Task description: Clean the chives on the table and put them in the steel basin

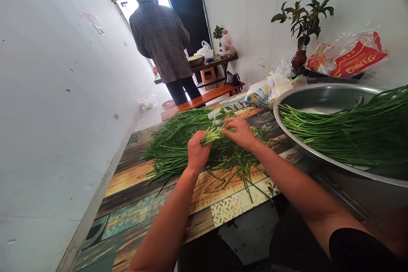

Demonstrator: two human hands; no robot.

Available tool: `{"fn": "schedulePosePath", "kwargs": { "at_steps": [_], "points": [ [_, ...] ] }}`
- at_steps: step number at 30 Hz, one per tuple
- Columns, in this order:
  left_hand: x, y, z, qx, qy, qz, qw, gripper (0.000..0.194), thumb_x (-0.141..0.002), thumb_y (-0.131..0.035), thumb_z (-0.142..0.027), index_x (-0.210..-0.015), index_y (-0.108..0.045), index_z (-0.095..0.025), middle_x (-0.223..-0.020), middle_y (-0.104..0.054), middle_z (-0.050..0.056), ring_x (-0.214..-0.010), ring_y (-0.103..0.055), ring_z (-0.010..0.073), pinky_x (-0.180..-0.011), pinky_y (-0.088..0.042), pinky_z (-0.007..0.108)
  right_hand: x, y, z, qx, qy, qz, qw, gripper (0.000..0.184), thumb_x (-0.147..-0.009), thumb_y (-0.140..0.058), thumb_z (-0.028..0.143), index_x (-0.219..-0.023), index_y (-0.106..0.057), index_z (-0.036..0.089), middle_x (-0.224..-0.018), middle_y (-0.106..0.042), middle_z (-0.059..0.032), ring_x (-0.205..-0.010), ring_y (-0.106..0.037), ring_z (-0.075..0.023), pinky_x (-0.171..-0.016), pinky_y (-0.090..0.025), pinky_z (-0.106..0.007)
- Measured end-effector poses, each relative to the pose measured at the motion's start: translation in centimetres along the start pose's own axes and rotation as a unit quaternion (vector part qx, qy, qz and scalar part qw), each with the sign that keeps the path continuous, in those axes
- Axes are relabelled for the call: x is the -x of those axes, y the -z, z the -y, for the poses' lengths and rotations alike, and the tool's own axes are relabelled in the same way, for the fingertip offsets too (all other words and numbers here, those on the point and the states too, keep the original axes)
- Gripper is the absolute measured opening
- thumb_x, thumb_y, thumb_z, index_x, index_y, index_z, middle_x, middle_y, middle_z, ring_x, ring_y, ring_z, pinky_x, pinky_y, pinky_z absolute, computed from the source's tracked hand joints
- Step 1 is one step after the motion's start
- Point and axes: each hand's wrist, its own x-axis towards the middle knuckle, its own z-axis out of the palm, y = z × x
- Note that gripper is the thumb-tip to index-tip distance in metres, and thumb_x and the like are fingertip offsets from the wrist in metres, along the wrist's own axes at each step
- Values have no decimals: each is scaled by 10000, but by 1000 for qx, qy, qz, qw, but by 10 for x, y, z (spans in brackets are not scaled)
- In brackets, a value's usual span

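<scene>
Stalks point(210, 136) sit gripped in the left hand point(198, 151) above the green pile point(177, 140) on the table point(127, 175), seemingly so their pale ends point(218, 131) stand exposed to the right hand point(239, 132), whose bent fingers point(230, 122) hover close, though whether they pinch anything I cannot tell.

There're 2 hands point(198, 151), 1 lg bowl point(321, 98), 2 tbls point(140, 204), 1 bench point(207, 97), 2 plants point(306, 19) & 1 other pers point(161, 38).
</scene>
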Motion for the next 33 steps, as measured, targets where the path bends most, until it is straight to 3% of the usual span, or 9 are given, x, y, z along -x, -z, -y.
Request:
{"fn": "schedulePosePath", "kwargs": {
  "at_steps": [4, 6, 10, 14, 17, 21, 24, 29, 33],
  "points": [
    [-1, 1, -1, -16, 4, -1, 1000, 144, -827, -576, -231, -717, -659, -188, -775, -667, 3, -707, -578, 121, -691, -453, 226, -10, 14, -20, 53, -104, -32, 993, 163, -788, -592, 275, -777, -704, 157, -937, -705, -88, -922, -635, -212, -860, -473, -336],
    [-1, 1, -1, -21, 2, 3, 1000, 149, -825, -574, -229, -705, -651, -187, -765, -665, 3, -704, -579, 123, -687, -452, 226, -11, 18, -23, 135, -121, -42, 982, 256, -835, -528, 273, -945, -700, 119, -1066, -666, -140, -1038, -597, -248, -928, -450, -366],
    [-1, 1, -2, -29, -11, 22, 999, 131, -811, -566, -187, -720, -660, -196, -784, -666, 13, -725, -590, 134, -700, -459, 236, -4, 18, -12, 224, 23, -13, 974, 454, -875, -412, 180, -1308, -531, 120, -1368, -495, -147, -1281, -409, -261, -1088, -317, -424],
    [-1, 1, -4, -32, -32, 39, 998, 156, -790, -544, -130, -753, -678, -201, -823, -671, 27, -769, -601, 145, -729, -467, 244, 2, 15, -2, 201, 150, 129, 959, 257, -859, -536, 251, -1044, -713, 225, -1300, -588, -55, -1277, -381, -290, -1077, -277, -497],
    [0, 0, -4, -35, -39, 47, 997, 165, -784, -540, -124, -779, -689, -195, -825, -669, 32, -777, -600, 148, -734, -468, 248, 0, 16, -5, 129, 130, 157, 970, 173, -841, -591, 270, -801, -753, 229, -1144, -686, -39, -1205, -460, -275, -1050, -305, -488],
    [1, -1, -4, -28, -42, 44, 998, 161, -790, -544, -133, -788, -691, -198, -821, -673, 30, -775, -598, 149, -728, -464, 249, -2, 14, -7, -68, 36, 166, 983, 196, -813, -601, 314, -820, -764, 206, -1102, -708, -59, -1054, -602, -212, -991, -410, -392],
    [1, -1, -3, -28, -30, 33, 999, 136, -807, -554, -171, -762, -680, -197, -789, -667, 20, -742, -586, 142, -710, -457, 243, 0, 6, -2, -181, -55, 127, 974, 217, -769, -622, 351, -788, -768, 190, -1112, -705, -69, -1039, -632, -208, -965, -444, -356],
    [-1, 0, -2, -30, 8, 28, 999, 172, -818, -571, -242, -672, -635, -176, -674, -596, -11, -629, -501, 109, -616, -389, 215, -3, 5, -1, -267, -146, -42, 951, 231, -752, -635, 383, -774, -760, 191, -1063, -718, -59, -988, -641, -200, -923, -469, -344],
    [-2, 2, 1, -17, 85, 30, 996, 291, -809, -594, -359, -596, -564, -161, -562, -432, -56, -543, -368, 77, -525, -287, 204, -9, 19, -11, -210, -125, -89, 966, 335, -788, -608, 475, -724, -747, 177, -1067, -699, -88, -953, -640, -226, -834, -503, -359]
  ]
}}
